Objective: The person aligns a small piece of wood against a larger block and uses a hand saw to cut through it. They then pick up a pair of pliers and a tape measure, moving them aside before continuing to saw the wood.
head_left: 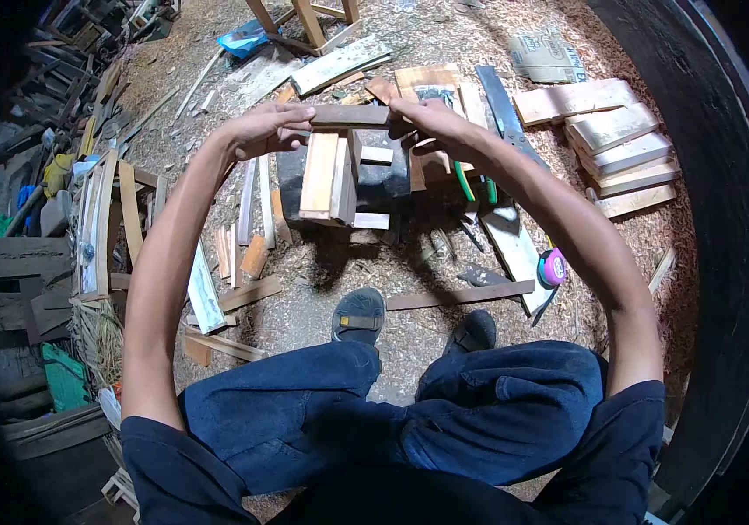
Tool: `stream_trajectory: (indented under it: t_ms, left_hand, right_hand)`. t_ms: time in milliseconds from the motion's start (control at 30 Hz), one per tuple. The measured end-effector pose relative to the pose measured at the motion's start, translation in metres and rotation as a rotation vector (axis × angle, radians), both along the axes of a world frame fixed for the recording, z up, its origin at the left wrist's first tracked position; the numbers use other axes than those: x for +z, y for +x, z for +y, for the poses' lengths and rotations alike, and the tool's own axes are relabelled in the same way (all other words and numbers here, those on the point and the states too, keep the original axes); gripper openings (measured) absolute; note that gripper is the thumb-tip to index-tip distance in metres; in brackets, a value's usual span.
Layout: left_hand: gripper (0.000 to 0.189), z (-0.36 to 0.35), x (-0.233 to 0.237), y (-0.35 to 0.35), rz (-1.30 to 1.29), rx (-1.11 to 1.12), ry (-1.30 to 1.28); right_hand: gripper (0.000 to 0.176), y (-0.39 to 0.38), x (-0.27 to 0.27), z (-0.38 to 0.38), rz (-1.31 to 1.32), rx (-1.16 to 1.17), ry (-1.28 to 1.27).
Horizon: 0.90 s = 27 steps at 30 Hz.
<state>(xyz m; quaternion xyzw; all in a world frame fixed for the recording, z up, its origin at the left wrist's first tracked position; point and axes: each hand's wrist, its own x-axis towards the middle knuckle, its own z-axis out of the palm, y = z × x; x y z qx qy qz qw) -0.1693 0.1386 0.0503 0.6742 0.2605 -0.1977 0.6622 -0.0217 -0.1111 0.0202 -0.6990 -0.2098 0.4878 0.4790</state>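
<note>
Between my two hands a short, dark brown wood strip lies level. My left hand grips its left end, thumb along the top. At the other end, my right hand closes round the strip, some fingertips hidden beneath it. Just below and touching or nearly touching the strip is a pale wooden board piece, with more wood against its right side. It rests on a dark, block-like support. Two small light wood pieces show at the support's right part, one a short block.
A handsaw lies right of the support, near a green-handled tool. Further right are stacked boards and a purple-topped round item. A long brown strip lies before my feet. Shavings and offcuts cover the ground.
</note>
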Motion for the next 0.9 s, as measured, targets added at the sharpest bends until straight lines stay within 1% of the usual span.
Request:
stream_trajectory:
  t_ms: [100, 167, 233, 367, 433, 500, 567, 633, 700, 800, 900]
  left_hand:
    - [0.044, 0.002, -0.005, -0.004, 0.007, -0.015, -0.037]
    - [0.043, 0.003, -0.005, -0.004, 0.013, -0.043, -0.045]
    - [0.042, 0.003, -0.005, -0.004, 0.021, -0.064, -0.051]
    - [0.041, -0.001, -0.003, -0.006, 0.009, -0.046, -0.062]
    - [0.040, 0.000, -0.003, -0.006, 0.008, -0.055, -0.043]
    - [0.039, -0.003, -0.002, -0.007, -0.009, -0.051, -0.032]
    - [0.039, -0.006, 0.002, -0.008, 0.000, -0.069, 0.063]
    - [0.041, -0.004, 0.000, -0.008, -0.008, -0.093, 0.082]
    - [0.043, -0.004, -0.001, -0.008, -0.007, -0.100, 0.118]
    - [0.044, -0.002, -0.002, -0.005, -0.007, -0.145, 0.190]
    - [0.043, -0.003, 0.000, -0.006, 0.000, -0.152, 0.226]
  right_hand:
    - [0.043, 0.000, 0.000, -0.003, 0.030, -0.020, -0.006]
    - [0.047, 0.003, -0.001, -0.006, -0.004, -0.053, 0.025]
    - [0.047, 0.004, -0.002, -0.007, 0.004, -0.031, 0.027]
    - [0.046, 0.006, -0.005, -0.008, -0.038, -0.046, 0.025]
    - [0.044, 0.004, 0.002, -0.011, -0.138, -0.079, -0.002]
    - [0.042, 0.003, 0.004, -0.012, -0.137, -0.103, 0.015]
    - [0.042, 0.004, 0.002, -0.015, -0.146, -0.132, 0.011]
    - [0.042, 0.004, 0.004, -0.017, -0.137, -0.116, 0.008]
    - [0.031, 0.002, 0.007, -0.018, -0.116, -0.103, -0.046]
    - [0.032, 0.002, 0.014, -0.021, -0.082, -0.091, -0.016]
    - [0.032, 0.004, 0.009, -0.019, -0.109, -0.091, -0.022]
